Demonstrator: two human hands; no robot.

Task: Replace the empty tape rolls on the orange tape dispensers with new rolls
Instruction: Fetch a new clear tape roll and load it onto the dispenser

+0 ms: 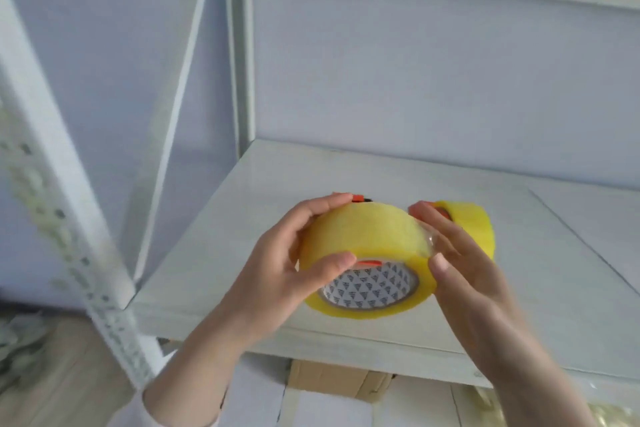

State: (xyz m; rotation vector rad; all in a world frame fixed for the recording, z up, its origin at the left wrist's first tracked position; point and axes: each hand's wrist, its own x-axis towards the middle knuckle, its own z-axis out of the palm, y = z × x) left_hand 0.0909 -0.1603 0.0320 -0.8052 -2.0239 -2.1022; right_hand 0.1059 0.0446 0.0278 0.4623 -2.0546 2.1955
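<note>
A full yellow tape roll [363,236] with a patterned white core is held above the white shelf [242,211]. My left hand [287,260] grips its left side, thumb on the front rim. My right hand [460,263] holds its right side, fingers against a loose clear end of tape. Small orange pieces of a dispenser [358,198] show at the roll's top and inside the core; the remainder is hidden. Behind my right hand a second yellow roll [474,225] sits on another orange dispenser, mostly covered.
White metal shelving uprights [69,218] stand at the left and at the back corner. A cardboard box [339,381] lies under the shelf. The shelf's front edge [346,340] runs below my hands, and a wooden floor shows at lower left.
</note>
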